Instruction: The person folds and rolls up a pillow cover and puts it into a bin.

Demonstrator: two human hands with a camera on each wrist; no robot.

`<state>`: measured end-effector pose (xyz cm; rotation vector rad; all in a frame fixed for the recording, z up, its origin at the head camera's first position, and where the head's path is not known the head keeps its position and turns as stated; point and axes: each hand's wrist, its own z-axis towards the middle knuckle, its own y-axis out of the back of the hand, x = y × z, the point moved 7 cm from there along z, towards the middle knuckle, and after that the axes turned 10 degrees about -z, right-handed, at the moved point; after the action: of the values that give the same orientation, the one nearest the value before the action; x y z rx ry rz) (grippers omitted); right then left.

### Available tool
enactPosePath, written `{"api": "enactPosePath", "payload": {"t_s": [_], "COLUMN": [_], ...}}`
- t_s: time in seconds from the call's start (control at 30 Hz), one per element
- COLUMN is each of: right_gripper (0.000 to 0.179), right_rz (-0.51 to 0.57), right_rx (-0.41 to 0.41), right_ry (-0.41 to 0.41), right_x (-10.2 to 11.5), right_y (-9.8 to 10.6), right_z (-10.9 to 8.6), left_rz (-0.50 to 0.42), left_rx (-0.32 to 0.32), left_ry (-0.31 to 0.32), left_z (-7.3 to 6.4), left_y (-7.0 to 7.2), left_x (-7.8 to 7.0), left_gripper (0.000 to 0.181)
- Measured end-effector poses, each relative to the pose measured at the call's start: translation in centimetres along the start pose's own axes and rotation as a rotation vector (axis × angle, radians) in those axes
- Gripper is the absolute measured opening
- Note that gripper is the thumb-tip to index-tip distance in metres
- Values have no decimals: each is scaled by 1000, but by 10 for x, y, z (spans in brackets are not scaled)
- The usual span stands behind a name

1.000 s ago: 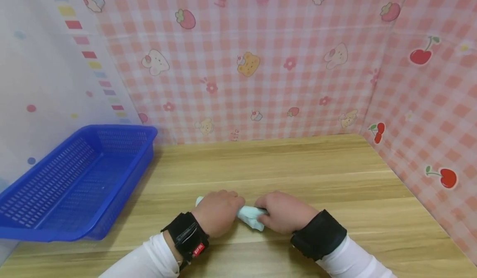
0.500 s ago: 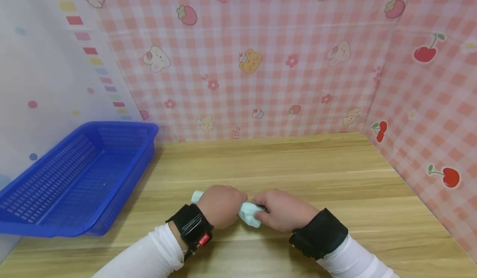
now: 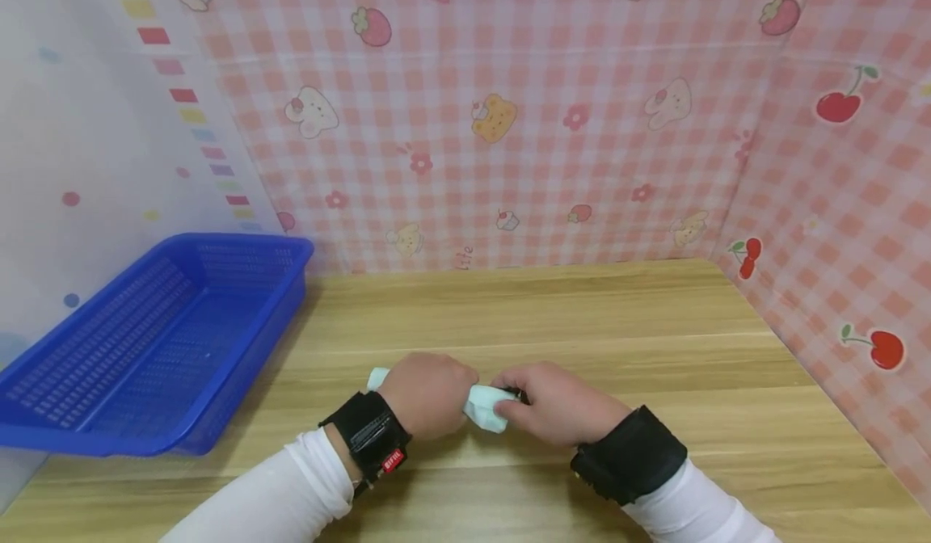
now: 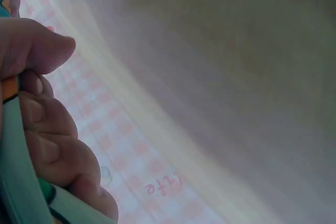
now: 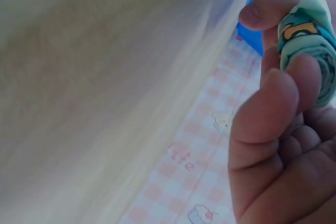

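Note:
A rolled-up pale mint cloth with a teal and orange print is held in both hands just above or on the table; I cannot tell which. My left hand grips it around its middle, its fingers curled round the roll in the left wrist view, and one end sticks out on the left. My right hand pinches the other end between thumb and fingers. The right wrist view shows the spiral layers of the cloth's end close to the thumb. Much of the roll is hidden under the left hand.
A blue plastic basket with perforated sides stands on the left of the wood-grain table. Pink checked sheeting with cartoon prints rises behind and along the right side. White patterned sheeting covers the left.
Both hands have shifted slightly away from me with the cloth between them. The loose flap near the right thumb looks shorter and tighter. The head view has tilted a little.

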<state>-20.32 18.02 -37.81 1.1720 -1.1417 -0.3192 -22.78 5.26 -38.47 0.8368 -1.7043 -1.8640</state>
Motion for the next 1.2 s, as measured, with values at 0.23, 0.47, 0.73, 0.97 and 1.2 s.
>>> {"api": "enactPosePath", "payload": {"t_s": [0.23,0.47,0.73,0.97,1.2], "right_gripper": [17,22,38,55,65], "right_rz": [37,-87,-233,-336,-403], "right_rx": [-119,-251,-314,-310,-240], "right_ry": [-27,-76,-126,-152,-243], "right_x": [-5,-8,-12,-22,-27], "right_y": [17,28,29,28,27], "right_z": [-2,-3,-4,-3,-3], "left_rz": [3,41,26,89,61], "left_rx": [-2,-7,-85,-197,-222], "left_ry": [49,55,62,100,175], "left_z": [-3,-13,-32,-51,-71], "left_y": [20,48,93,131,155], "left_x": [12,23,40,64,96], "left_gripper": [17,20,18,21,21]}}
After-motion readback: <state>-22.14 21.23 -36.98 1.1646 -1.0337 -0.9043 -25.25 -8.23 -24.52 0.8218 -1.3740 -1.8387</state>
